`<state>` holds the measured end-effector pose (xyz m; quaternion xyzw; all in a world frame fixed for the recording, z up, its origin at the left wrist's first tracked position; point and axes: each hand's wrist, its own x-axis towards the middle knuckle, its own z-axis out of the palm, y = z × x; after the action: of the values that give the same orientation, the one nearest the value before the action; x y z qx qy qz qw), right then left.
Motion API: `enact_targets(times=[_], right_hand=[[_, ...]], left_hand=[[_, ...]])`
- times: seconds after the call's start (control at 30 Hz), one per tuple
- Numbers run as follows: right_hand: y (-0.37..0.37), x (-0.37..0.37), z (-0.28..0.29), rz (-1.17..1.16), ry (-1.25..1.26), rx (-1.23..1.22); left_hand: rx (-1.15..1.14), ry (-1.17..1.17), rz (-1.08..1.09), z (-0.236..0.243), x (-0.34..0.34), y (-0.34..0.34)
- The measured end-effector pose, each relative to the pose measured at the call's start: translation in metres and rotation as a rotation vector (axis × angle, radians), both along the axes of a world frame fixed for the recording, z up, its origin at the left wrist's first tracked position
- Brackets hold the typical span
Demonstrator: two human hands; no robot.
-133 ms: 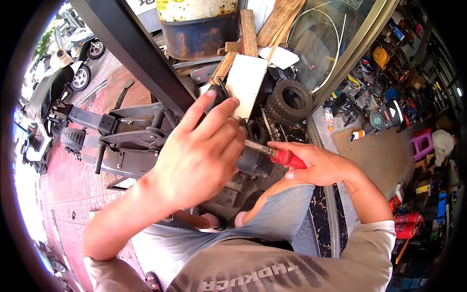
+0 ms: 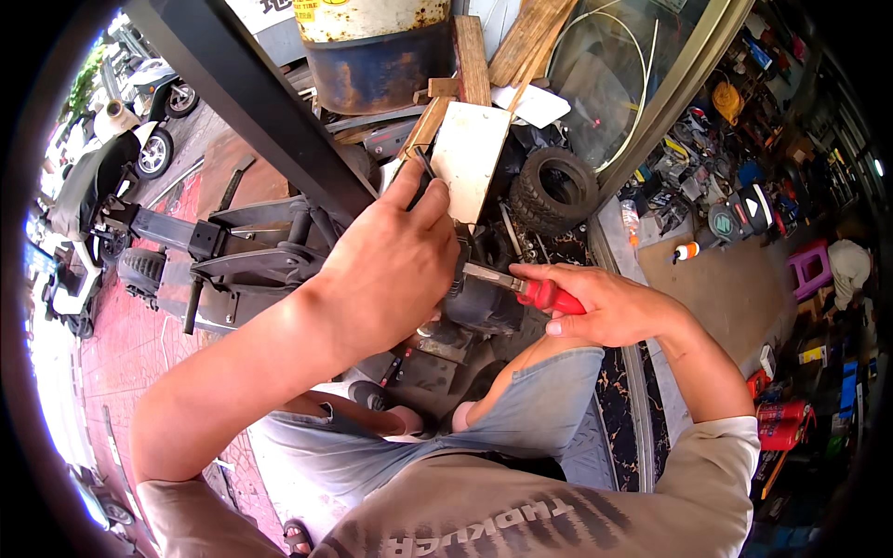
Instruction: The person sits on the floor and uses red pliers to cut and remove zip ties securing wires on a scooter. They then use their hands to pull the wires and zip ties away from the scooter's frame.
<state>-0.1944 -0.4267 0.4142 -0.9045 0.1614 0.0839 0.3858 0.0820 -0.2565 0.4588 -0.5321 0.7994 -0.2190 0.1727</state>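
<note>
Red-handled pliers [image 2: 551, 296] are in my right hand [image 2: 609, 307], which is closed round the grips above my knee. Their metal jaws [image 2: 491, 276] point left and reach a dark part beside the black wheel [image 2: 488, 305]. My left hand [image 2: 395, 256] is closed, its fingertips pinching a thin black cable-like piece [image 2: 423, 181] in front of a white board. Behind my left wrist lies the dark frame of an electric scooter [image 2: 246, 265]. My left hand hides part of where the frame and wheel meet.
A dark metal post [image 2: 251, 102] slants down just beyond my left hand. Further off stand a rusty drum [image 2: 379, 70], a white board [image 2: 470, 153], wooden planks [image 2: 473, 60] and a loose tyre [image 2: 553, 191]. A door frame [image 2: 684, 93] runs along the right; parked scooters [image 2: 112, 172] are at far left.
My left hand's raised fingers have come down and closed on the black piece, and its forearm has shifted left. The pliers in my right hand have hardly moved.
</note>
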Motion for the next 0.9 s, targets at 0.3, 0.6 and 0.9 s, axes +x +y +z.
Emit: enact_targets(times=[0.3,0.6,0.9], right_hand=[[0.007,-0.002,0.007,-0.032,0.007,-0.062],[0.010,0.000,0.003,-0.040,-0.026,-0.030],[0.018,-0.008,-0.007,-0.078,-0.020,-0.082]], left_hand=[[0.550,0.200,0.256,0.025,-0.008,-0.063],[0.496,0.253,0.220,0.024,-0.004,-0.059],[0.482,0.276,0.224,0.024,-0.005,-0.058]])
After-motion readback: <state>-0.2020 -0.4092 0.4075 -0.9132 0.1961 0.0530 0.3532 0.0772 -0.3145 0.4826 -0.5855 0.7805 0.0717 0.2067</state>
